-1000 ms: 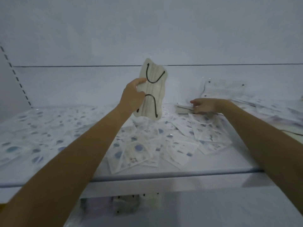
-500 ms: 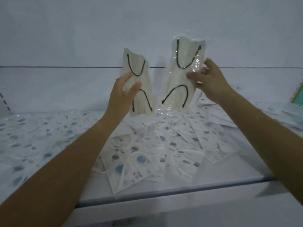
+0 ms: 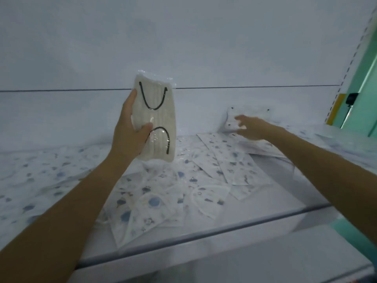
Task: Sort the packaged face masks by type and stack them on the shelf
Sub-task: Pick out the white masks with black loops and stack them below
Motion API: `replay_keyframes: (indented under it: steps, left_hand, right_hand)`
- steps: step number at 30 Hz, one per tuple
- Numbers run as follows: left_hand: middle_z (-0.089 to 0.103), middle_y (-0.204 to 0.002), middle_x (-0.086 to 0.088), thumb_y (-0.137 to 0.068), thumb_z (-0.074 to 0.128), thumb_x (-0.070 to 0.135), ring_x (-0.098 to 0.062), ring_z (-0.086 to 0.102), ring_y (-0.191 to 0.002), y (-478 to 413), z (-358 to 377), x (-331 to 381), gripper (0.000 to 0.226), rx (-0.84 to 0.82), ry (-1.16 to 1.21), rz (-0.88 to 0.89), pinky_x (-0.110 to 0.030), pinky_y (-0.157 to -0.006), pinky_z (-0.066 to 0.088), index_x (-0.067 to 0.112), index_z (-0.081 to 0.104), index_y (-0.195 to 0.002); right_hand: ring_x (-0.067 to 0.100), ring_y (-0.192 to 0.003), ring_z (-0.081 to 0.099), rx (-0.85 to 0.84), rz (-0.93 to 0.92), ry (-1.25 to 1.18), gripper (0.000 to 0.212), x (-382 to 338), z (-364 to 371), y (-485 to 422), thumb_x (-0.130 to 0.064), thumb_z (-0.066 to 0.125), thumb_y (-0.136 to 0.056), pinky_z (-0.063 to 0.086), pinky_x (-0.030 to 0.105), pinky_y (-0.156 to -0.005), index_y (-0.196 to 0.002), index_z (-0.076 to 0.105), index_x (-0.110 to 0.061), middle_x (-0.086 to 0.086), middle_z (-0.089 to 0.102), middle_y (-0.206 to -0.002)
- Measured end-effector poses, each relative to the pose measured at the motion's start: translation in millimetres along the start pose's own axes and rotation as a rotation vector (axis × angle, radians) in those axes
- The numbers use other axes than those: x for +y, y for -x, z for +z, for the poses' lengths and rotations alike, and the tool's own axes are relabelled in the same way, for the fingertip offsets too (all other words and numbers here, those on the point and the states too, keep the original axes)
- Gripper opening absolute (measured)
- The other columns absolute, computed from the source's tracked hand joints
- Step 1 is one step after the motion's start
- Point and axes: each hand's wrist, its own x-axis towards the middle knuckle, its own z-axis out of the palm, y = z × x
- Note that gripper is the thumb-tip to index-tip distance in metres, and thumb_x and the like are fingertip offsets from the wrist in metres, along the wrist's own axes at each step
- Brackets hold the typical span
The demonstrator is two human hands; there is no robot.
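Standing upright above the shelf (image 3: 281,201), a cream packaged mask (image 3: 161,123) with black ear loops is gripped by the left hand (image 3: 130,137), thumb across its front. The right hand (image 3: 253,128) is blurred, its fingers (image 3: 239,119) spread at a white packet (image 3: 248,112); contact cannot be told.

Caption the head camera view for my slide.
Left hand holds packaged cream masks above the shelf; right hand reaches toward a white pack at the back.
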Motion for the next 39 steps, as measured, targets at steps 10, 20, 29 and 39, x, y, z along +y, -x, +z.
replay_keyframes:
  steps: [10,20,29,39]
  left_hand:
    - [0.038,-0.138,0.011,-0.084,0.062,0.001,0.009,0.034,-0.119,1,33,22,0.068,-0.031,-0.001,0.059,-0.003,-0.097,0.029,0.019,0.031,-0.143]
    - [0.042,-0.13,0.01,-0.086,0.059,0.0,0.0,0.042,-0.11,5,64,43,0.067,0.014,0.012,-0.029,-0.004,-0.081,0.039,0.021,0.03,-0.142]
    - [0.045,-0.131,-0.001,-0.086,0.058,0.001,-0.011,0.045,-0.108,-8,102,58,0.068,0.014,-0.044,-0.101,-0.024,-0.087,0.041,0.02,0.027,-0.143]
    - [0.041,-0.14,-0.008,-0.087,0.056,-0.001,-0.021,0.046,-0.122,-20,163,61,0.068,0.131,0.007,-0.215,-0.032,-0.097,0.043,0.017,0.025,-0.144]
  right_hand:
    - [0.019,-0.126,0.046,-0.234,-0.099,-0.279,0.052,65,-10,58,-0.007,0.053,-0.092,0.038,0.026,-0.101,-0.14,0.036,-0.017,0.002,0.048,-0.135]
    - [0.032,-0.131,0.037,0.049,-0.073,-0.281,0.071,66,-8,-52,-0.002,0.04,-0.095,0.035,0.034,-0.1,-0.149,-0.006,-0.013,0.011,0.02,-0.154]
    - [0.037,-0.13,0.037,0.183,-0.232,-0.165,0.071,86,-15,-69,-0.005,0.036,-0.095,0.033,0.039,-0.102,-0.149,-0.008,-0.018,0.006,0.007,-0.157]
    - [0.026,-0.094,0.05,0.116,-0.446,-0.404,0.067,103,-2,-79,0.001,0.034,-0.095,0.032,0.02,-0.086,-0.149,-0.002,-0.014,0.006,0.033,-0.146]
